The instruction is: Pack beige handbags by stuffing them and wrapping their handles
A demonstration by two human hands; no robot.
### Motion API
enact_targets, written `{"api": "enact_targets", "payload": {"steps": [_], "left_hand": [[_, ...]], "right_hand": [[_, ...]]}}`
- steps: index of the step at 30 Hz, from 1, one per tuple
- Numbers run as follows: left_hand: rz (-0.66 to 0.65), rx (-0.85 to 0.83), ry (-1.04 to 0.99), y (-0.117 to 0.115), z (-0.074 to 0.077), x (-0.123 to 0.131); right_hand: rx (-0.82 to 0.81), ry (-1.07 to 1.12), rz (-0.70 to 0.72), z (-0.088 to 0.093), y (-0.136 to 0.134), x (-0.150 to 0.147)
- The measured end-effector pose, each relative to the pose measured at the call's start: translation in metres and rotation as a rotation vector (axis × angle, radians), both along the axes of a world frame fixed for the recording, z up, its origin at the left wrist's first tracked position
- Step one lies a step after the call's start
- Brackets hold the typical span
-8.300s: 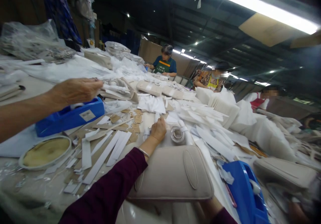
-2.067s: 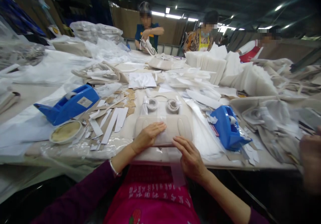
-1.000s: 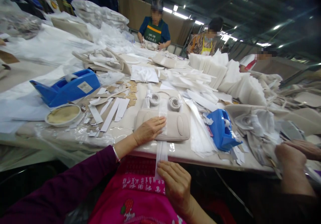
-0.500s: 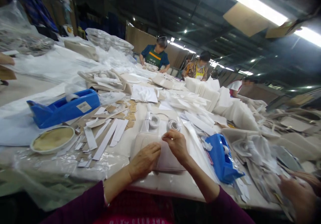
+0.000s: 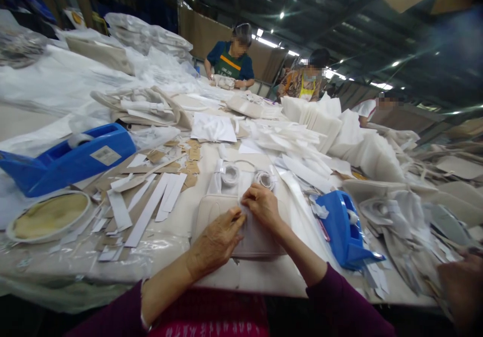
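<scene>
A pale beige bag (image 5: 260,246) lies flat on the table in front of me. Two white-wrapped rolls, the left roll (image 5: 229,175) and the right roll (image 5: 265,178), stick out past its far edge. A thin whitish strip (image 5: 241,188) runs between them onto the bag. My right hand (image 5: 263,207) is closed, its fingertips pinched at this strip over the bag's middle. Just left and nearer, my left hand (image 5: 216,239) is also pinched, close to the right fingertips; what it holds is too small to make out.
One blue tape dispenser (image 5: 107,148) stands left, another blue tape dispenser (image 5: 335,226) right. Paper strips (image 5: 151,211) and a round yellowish dish (image 5: 49,215) lie left. White foam sheets (image 5: 313,118) stand behind. A co-worker's hand (image 5: 462,281) is at the right edge; people work across the table.
My left hand's fingers have risen from lying on the bag into a pinch beside the right fingertips. My right hand has shifted slightly left. The view has tilted down a little.
</scene>
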State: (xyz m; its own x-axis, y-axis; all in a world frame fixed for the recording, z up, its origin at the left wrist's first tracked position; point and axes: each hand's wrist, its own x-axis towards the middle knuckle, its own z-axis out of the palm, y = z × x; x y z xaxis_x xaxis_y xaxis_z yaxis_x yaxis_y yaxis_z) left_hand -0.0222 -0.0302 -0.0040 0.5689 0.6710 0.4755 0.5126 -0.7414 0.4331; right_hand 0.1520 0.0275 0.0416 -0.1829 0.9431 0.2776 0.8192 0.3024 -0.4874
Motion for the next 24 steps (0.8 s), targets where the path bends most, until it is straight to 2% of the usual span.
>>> {"api": "enact_targets", "payload": {"steps": [7,10,12,15,18,19,21,22,24], "left_hand": [[-0.009,0.124,0.182,0.002,0.002,0.003],[-0.028,0.207,0.240,0.002,0.003,0.005],[-0.020,0.240,0.253,0.003,0.003,0.005],[-0.012,0.285,0.263,0.004,0.002,0.005],[-0.028,0.372,0.260,0.010,-0.003,0.004],[-0.032,0.401,0.248,0.014,-0.006,0.004],[-0.046,0.448,0.224,0.021,-0.012,0.004],[-0.054,0.465,0.215,0.024,-0.014,0.004],[-0.066,0.485,0.210,0.028,-0.017,0.005]], "right_hand": [[-0.056,-0.097,-0.023,0.002,0.007,-0.002],[0.044,-0.073,-0.043,0.011,0.004,0.000],[0.151,0.063,-0.059,0.021,-0.008,0.014],[0.279,0.286,-0.161,0.036,-0.037,0.068],[0.357,0.387,-0.479,0.044,-0.072,0.156],[0.330,0.423,-0.608,0.045,-0.084,0.187],[0.176,0.513,-0.809,0.046,-0.107,0.242],[0.075,0.555,-0.859,0.045,-0.117,0.262],[-0.100,0.618,-0.852,0.043,-0.132,0.288]]}}
